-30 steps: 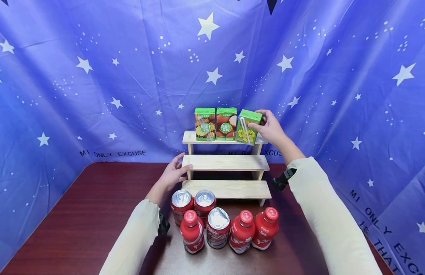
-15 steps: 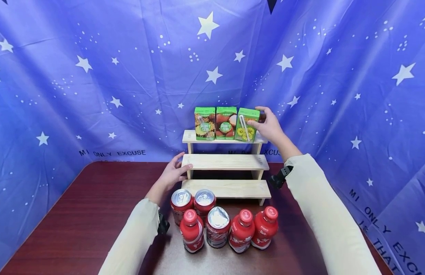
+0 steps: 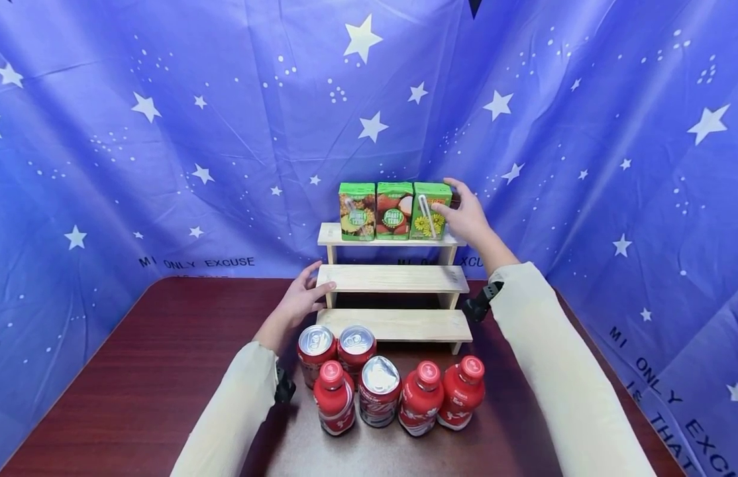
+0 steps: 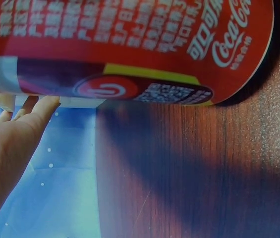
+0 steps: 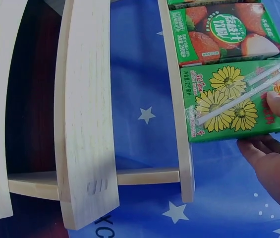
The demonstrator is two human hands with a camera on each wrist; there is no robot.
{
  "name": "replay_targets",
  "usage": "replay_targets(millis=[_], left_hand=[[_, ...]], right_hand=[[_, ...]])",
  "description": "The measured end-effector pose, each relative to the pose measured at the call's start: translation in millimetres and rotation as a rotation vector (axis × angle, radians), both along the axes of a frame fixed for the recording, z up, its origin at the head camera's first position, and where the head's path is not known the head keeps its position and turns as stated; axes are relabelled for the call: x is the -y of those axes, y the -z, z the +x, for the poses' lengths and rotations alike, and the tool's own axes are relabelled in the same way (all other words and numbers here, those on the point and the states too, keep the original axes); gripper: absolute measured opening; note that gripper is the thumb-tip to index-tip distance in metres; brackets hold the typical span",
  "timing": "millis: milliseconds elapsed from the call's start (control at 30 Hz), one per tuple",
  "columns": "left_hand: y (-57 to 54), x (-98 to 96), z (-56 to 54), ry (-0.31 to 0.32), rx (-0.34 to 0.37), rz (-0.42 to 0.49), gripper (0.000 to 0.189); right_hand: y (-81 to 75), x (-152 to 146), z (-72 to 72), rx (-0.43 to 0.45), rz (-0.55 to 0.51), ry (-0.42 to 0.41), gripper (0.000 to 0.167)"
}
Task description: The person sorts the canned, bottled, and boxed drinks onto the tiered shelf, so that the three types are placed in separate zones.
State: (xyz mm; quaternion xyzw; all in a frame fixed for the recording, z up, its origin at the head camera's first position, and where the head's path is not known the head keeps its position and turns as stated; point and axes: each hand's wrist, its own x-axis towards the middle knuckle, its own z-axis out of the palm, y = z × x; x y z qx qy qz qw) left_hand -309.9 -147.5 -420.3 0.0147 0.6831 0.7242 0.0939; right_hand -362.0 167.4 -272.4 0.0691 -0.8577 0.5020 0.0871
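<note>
1. My left hand [image 3: 299, 299] spreads against the left end of the wooden stand [image 3: 393, 279], likely steadying it.
2. Two fruit cartons [image 3: 395, 226] stand on its far top shelf [image 3: 329, 231].
3. Just right of them, my right hand [image 3: 469, 217] pinches the flower carton [image 3: 430, 226] upright, probably to square the row.
</note>
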Motion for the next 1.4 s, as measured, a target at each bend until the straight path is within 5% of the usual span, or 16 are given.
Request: replay_targets(millis=[833,1400], left_hand=[[4.3,0.3,-1.1,-0.011,0.002,-0.018,0.072],[3.0,-0.5,0.5,-0.018,0.004,-0.013,0.072]], right_hand=[[6.1,-2.5,1.1,0.012,-0.136,-0.021,0.070],[14.6,-28.6,34.4,-0.080,-0.001,-0.042,0.056]])
